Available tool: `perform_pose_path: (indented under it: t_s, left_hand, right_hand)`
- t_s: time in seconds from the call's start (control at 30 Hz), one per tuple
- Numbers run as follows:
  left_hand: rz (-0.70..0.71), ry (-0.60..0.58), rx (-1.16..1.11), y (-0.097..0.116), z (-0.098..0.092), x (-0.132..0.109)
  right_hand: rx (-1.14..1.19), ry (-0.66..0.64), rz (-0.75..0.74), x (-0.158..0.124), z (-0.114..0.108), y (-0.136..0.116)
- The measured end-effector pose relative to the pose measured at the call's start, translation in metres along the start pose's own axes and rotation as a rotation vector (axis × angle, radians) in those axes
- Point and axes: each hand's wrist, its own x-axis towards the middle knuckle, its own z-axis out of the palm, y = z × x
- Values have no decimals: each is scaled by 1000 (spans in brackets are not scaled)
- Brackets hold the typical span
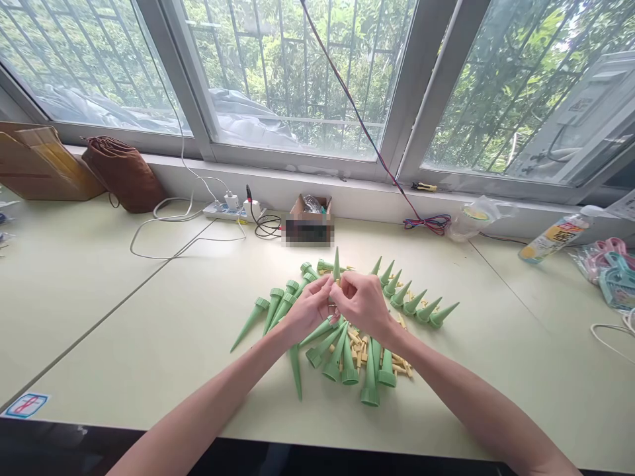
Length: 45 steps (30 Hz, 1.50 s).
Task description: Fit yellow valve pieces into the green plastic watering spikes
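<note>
My left hand [312,305] is closed around a green plastic watering spike [337,262], its tip pointing up. My right hand [366,305] meets it there, thumb and forefinger pinched on a small yellow valve [338,283] at the spike's side; the fingers hide most of that piece. Beneath both hands lies a pile of yellow valves [358,345]. Loose green spikes [342,360] fan out in front of the pile, and several capped spikes [274,307] lie to the left. At the right, a slanting row of spikes [417,303] stands on their caps, tips up.
Along the window side are a brown pouch [123,173], a power strip [225,210] with cables, a small cardboard box [311,206] and a coil of red-blue wire [429,223]. Far right stand a bottle [558,236] and bagged pink and teal items [615,271].
</note>
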Motion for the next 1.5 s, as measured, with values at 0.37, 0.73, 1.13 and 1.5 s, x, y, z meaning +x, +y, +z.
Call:
perform_pose_path:
  t_s: [0.37,0.73,1.13,1.5]
  left_hand:
    - [1,30,-1,0,6,-2]
    - [-11,46,3,0,8,-3]
    - [-3,23,7,-1,8,-3]
    - [-2,31,-12,-2,8,-2]
  right_hand:
    - [43,-32,72,-4,1,-1]
    - [87,-15,95,-6,2,-3]
    - [111,-10,111,-6,1,-4]
    - [92,-10,105,-5,1,-4]
